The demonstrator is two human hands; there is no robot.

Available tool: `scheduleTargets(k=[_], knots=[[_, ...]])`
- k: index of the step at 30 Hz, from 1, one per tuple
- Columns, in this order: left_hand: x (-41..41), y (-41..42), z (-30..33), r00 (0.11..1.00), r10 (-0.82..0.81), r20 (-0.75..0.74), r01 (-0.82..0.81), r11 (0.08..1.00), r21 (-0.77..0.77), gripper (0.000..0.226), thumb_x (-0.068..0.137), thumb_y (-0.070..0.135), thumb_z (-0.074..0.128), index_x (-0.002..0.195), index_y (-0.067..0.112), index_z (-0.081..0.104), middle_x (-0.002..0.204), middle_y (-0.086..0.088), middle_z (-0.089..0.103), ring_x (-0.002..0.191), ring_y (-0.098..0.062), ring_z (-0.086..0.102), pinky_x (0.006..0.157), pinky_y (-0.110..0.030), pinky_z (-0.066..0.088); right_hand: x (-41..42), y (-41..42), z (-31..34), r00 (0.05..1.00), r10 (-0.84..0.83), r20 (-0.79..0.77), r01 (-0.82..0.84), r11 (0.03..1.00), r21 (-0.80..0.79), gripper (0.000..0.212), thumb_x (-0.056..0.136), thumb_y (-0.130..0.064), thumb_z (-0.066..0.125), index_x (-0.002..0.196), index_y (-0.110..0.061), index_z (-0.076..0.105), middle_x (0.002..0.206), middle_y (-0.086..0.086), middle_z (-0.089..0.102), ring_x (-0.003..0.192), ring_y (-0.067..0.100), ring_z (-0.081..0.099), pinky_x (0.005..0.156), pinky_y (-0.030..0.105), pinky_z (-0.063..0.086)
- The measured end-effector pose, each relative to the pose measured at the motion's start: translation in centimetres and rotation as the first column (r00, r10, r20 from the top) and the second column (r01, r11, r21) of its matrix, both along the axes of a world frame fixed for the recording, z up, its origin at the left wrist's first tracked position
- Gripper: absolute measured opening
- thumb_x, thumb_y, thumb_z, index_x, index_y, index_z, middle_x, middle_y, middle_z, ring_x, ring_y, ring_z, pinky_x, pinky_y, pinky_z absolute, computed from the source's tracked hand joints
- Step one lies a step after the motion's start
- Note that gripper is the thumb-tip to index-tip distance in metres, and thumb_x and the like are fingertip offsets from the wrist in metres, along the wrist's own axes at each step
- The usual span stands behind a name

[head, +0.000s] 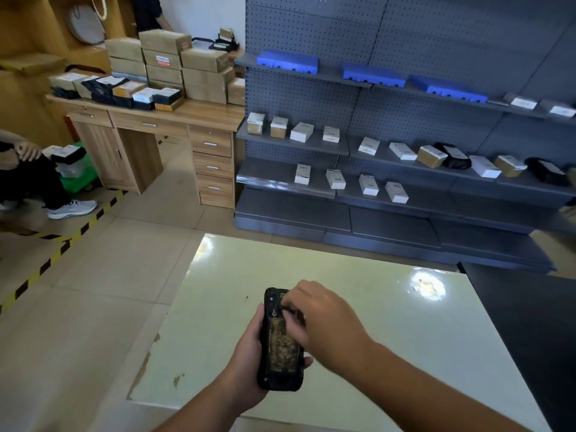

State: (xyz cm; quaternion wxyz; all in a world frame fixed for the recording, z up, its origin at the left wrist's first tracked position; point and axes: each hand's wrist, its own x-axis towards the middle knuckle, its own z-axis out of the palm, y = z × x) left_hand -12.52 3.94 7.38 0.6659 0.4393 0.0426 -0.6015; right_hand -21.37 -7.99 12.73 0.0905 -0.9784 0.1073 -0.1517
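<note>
Glossy table top (405, 322); matt black plastic device (282, 341), rough yellowed patch.

Two hands, the left hand (246, 360) and the right hand (324, 316), share one black handheld device (282, 347) above one pale tabletop (389, 322). The grey shelving (436, 42) carries three blue foam blocks (286, 62) on its top shelf (330, 73), and on its middle shelf (343, 148) five white boxes (301, 131), four brown boxes (431, 156) and two black pouches (453, 157). Its lower shelf (268, 176) bears four more white boxes.

Bright, even indoor light; overhead lamps throw white glare patches on the glossy worktop (428, 285). Shelves (405, 169) bend at the wide-angle edges; detail looks slightly soft.
</note>
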Motion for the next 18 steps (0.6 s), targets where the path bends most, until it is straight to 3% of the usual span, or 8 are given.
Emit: scheduleTargets(k=[5, 9, 14, 18], knots=[[0.6, -1.0, 0.6, 0.998, 0.065, -0.005, -0.064, 0.993, 0.097, 0.063, 0.096, 0.070, 0.038, 0.104, 0.027, 0.083, 0.105, -0.008, 0.082, 0.087, -0.026, 0.080, 0.063, -0.036, 0.058, 2.1, 4.1, -1.9, 0.955, -0.296, -0.016, 0.296, 0.955, -0.005, 0.009, 0.083, -0.020, 0.070, 0.089, -0.014, 0.067, 0.088, 0.003, 0.064, 0.080, 0.024, 0.058, 0.069, 0.037, 0.057], [0.3, -1.3, 0.2, 0.997, 0.073, -0.003, -0.072, 0.990, 0.120, 0.064, 0.096, 0.071, 0.038, 0.101, 0.025, 0.083, 0.104, -0.011, 0.081, 0.084, -0.029, 0.080, 0.072, -0.043, 0.058, 2.3, 3.5, -1.6, 0.933, -0.359, -0.038, 0.361, 0.927, 0.102, 0.020, 0.097, -0.028, 0.052, 0.103, -0.013, 0.064, 0.102, 0.002, 0.060, 0.094, 0.023, 0.053, 0.088, 0.036, 0.047], [-0.8, -1.2, -0.3, 0.998, 0.058, 0.004, -0.058, 0.989, 0.136, 0.061, 0.095, 0.070, 0.041, 0.101, 0.022, 0.079, 0.095, -0.011, 0.082, 0.076, -0.030, 0.079, 0.072, -0.044, 0.058, 1.6, 3.6, -2.3, 0.931, -0.358, -0.074, 0.365, 0.914, 0.176, 0.018, 0.095, -0.025, 0.050, 0.100, -0.012, 0.060, 0.099, 0.003, 0.059, 0.092, 0.023, 0.051, 0.087, 0.035, 0.045], [-0.9, -1.1, -0.6, 0.997, 0.072, -0.001, -0.071, 0.987, 0.142, 0.061, 0.095, 0.070, 0.042, 0.102, 0.023, 0.080, 0.099, -0.011, 0.081, 0.082, -0.030, 0.079, 0.071, -0.042, 0.059, 1.2, 3.9, -3.6, 0.915, -0.398, -0.064, 0.401, 0.883, 0.243, 0.011, 0.092, -0.027, 0.051, 0.093, -0.018, 0.055, 0.095, -0.003, 0.056, 0.085, 0.020, 0.048, 0.080, 0.033, 0.045]])
